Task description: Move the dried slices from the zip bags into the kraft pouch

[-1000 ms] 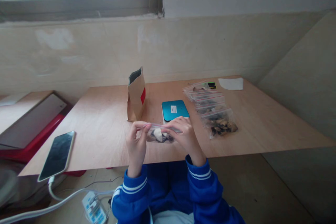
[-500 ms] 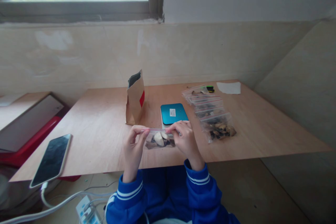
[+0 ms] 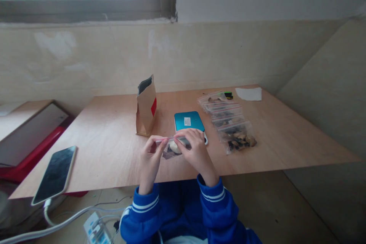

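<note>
A small clear zip bag [image 3: 169, 154] hangs between my two hands over the table's near part, with pale and dark dried pieces inside. My left hand [image 3: 152, 155] pinches its top strip on the left between thumb and fingers. Closed on the same strip, close beside the left fingertips, is my right hand [image 3: 195, 149], which covers the bag's right part. Just behind my right hand lies a scale [image 3: 189, 120] with a teal top and a white label, its front edge partly hidden by my fingers.
An opened brown paper bag [image 3: 146, 110] stands behind my left hand. Filled zip bags [image 3: 230, 122] overlap in a row on the right, near a white paper [image 3: 248, 94] and a green-and-black item [image 3: 228, 95]. A phone [image 3: 54, 175] with a cable lies at the table's left edge.
My right hand has slid left along the bag's top strip, closer to my left hand. More of the scale's white front corner shows now.
</note>
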Demonstrator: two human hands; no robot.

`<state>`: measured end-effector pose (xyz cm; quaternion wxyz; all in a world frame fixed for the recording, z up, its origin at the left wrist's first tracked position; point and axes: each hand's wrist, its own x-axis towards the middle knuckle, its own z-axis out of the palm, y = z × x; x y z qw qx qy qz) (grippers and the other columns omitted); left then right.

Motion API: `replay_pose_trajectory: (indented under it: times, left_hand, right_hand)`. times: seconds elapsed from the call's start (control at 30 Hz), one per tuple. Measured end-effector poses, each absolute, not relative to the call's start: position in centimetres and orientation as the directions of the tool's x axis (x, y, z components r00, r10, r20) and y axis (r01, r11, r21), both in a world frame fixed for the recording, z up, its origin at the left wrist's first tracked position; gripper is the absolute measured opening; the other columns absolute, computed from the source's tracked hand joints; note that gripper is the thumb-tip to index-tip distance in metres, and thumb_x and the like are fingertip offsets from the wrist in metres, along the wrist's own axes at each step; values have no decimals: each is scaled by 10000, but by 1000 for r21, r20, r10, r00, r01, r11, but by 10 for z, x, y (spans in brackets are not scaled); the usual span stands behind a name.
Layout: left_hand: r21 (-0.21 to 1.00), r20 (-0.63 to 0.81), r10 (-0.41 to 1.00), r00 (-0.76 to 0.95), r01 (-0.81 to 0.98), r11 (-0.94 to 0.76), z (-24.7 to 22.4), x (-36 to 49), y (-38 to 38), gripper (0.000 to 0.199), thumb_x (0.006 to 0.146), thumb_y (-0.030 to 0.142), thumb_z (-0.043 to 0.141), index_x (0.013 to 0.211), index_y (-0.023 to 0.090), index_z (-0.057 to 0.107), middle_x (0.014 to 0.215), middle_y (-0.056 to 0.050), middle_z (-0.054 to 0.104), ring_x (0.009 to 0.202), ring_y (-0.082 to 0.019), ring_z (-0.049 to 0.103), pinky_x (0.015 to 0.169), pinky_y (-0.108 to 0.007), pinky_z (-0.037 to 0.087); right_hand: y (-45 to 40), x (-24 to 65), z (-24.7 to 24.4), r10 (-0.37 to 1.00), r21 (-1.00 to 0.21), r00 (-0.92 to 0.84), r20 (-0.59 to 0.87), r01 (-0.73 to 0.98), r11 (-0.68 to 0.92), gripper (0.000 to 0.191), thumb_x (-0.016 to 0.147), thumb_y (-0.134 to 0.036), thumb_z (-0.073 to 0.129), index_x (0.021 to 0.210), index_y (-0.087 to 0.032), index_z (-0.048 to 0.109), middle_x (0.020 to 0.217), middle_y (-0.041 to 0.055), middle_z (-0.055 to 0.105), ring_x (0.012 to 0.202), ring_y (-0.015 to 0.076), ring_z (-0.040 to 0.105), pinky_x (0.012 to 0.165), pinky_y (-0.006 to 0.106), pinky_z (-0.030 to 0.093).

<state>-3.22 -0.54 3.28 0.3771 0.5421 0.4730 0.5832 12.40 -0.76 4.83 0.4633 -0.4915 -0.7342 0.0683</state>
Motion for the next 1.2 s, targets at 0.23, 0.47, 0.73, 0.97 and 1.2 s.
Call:
replay_pose_trajectory:
  times: [0.23, 0.47, 0.73, 0.97, 1.2]
  left_hand:
    - [946, 307, 952, -22, 121, -302, 36, -35, -6, 230, 849, 413, 693, 894, 189, 674, 808, -22, 684, 715, -147, 655, 617, -234, 526]
    - [881, 409, 911, 49, 237, -408, 37, -31, -9, 165, 884, 355, 666, 839, 196, 679, 811, -28, 675, 756, -161, 658, 697, -271, 530]
    - [829, 501, 866, -12, 296, -475, 40, -39, -9, 118, 879, 320, 678, 871, 208, 712, 852, -30, 685, 815, -170, 651, 747, -281, 516]
    - [835, 484, 875, 10, 297, -464, 38, -40, -7, 113, 889, 313, 670, 875, 206, 702, 853, -17, 676, 811, -152, 642, 743, -261, 504]
    - [877, 432, 902, -20, 243, -415, 39, -40, -9, 142, 880, 337, 680, 881, 196, 696, 843, -13, 680, 793, -148, 647, 732, -254, 514]
  right_hand:
    - [-7, 121, 45, 723, -525, -30, 691, 667, 529, 167, 946, -188, 607, 794, -243, 650, 767, -9, 695, 784, 190, 615, 820, 351, 396]
    - [-12, 118, 49, 682, -516, 19, 731, 670, 534, 256, 963, -165, 566, 727, -237, 631, 695, -8, 662, 736, 190, 592, 778, 356, 399]
    - [-6, 131, 45, 752, -577, -105, 651, 575, 580, 79, 929, -291, 658, 880, -244, 697, 810, -10, 733, 808, 190, 641, 809, 342, 430]
    - [-3, 128, 39, 713, -509, -74, 697, 649, 565, 237, 938, -152, 621, 710, -214, 632, 703, -22, 686, 741, 176, 610, 783, 333, 382]
    - [-5, 132, 43, 716, -521, -103, 691, 615, 592, 135, 935, -260, 646, 811, -224, 684, 766, -13, 722, 772, 183, 617, 791, 333, 382]
